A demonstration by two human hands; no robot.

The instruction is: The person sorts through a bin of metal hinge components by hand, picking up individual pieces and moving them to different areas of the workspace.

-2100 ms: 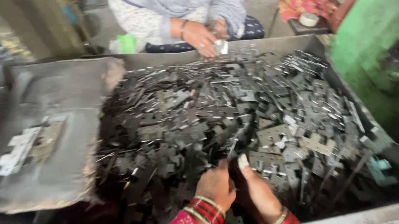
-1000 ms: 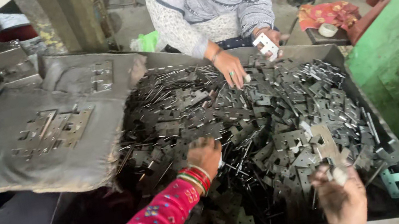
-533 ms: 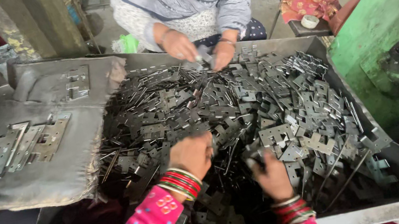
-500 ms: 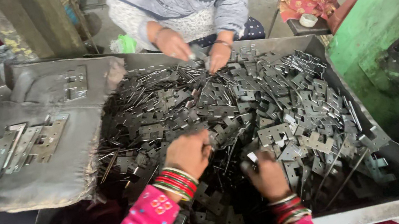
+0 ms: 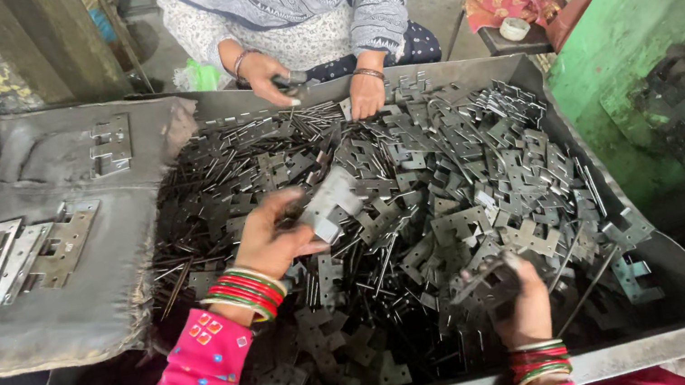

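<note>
Hinge leaves fill the metal tray [image 5: 658, 335] in front of you, heaped loose with thin pins among them, so both of your hands work straight out of the pile. Your left hand [image 5: 272, 240] is closed on one grey hinge leaf [image 5: 328, 206], pinched between thumb and fingers and lifted just clear of the heap near the tray's middle, its flat face turned up where you can look it over. Your right hand [image 5: 520, 302] rests low on the pile [image 5: 413, 172] near the front rim, fingers curled into the pieces; it seems to grip a part, though exactly which one you cannot tell. To your left, a grey cloth [image 5: 41, 313] drapes over the tray's side, and several assembled hinges [image 5: 14, 258] lie flat on it in a row, kept apart from the loose stock. Another pair [image 5: 111, 145] lies farther back on the same cloth. Across the tray, another person's hands [image 5: 316, 82] work at the far rim
</note>
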